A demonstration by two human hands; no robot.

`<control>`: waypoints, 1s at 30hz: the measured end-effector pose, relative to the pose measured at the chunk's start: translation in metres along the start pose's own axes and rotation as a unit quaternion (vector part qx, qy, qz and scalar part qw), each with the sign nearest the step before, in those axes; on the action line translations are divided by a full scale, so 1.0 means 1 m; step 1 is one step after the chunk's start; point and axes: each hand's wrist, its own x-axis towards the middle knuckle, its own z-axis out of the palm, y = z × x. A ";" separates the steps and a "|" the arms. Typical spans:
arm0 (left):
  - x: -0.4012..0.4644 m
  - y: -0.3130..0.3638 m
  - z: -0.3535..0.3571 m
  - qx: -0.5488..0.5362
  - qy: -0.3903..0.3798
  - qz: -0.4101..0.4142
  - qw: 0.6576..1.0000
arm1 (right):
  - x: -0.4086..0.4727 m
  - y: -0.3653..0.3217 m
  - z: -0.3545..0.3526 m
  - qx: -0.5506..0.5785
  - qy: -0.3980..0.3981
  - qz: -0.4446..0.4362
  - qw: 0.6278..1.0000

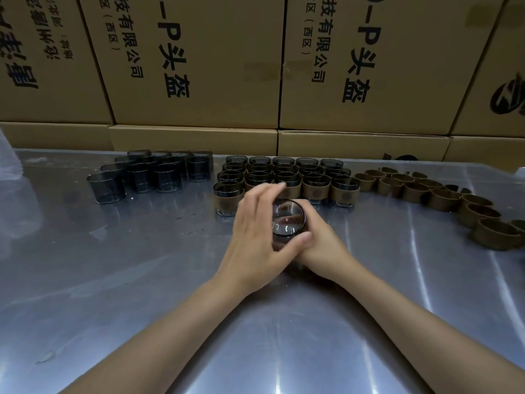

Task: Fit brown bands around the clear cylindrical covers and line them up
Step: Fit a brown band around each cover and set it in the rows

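Both my hands hold one clear cylindrical cover [288,218] above the table, its round end turned toward me. My left hand [255,237] wraps it from the left, thumb along the bottom, fingers over the top. My right hand [321,240] cups it from the right and below. Whether a band sits on it is hidden by my fingers. Just beyond stand rows of banded covers [315,189]. Several bare dark clear covers [142,174] stand at the left. Loose brown bands [443,194] lie at the right.
The shiny metal table [142,280] reflects light. Large cardboard boxes [199,66] with black print stand stacked along the far edge. A clear plastic bag [11,180] shows at the far left.
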 end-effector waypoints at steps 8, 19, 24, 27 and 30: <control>0.004 0.010 0.000 -0.175 -0.005 -0.136 0.975 | 0.000 -0.004 0.002 -0.053 0.001 0.017 0.998; 0.015 0.028 -0.003 -0.330 0.078 -0.293 0.894 | -0.009 -0.020 0.005 -0.118 0.005 -0.031 0.993; 0.029 0.024 -0.017 -0.434 -0.014 -0.338 0.835 | -0.007 -0.016 0.005 -0.060 0.040 -0.035 0.997; 0.036 0.016 -0.027 -0.475 -0.092 -0.328 0.811 | -0.005 -0.017 0.004 -0.040 0.048 -0.027 0.998; 0.037 0.004 -0.035 -0.489 -0.178 -0.296 0.801 | -0.002 -0.012 0.003 0.013 0.047 -0.010 0.999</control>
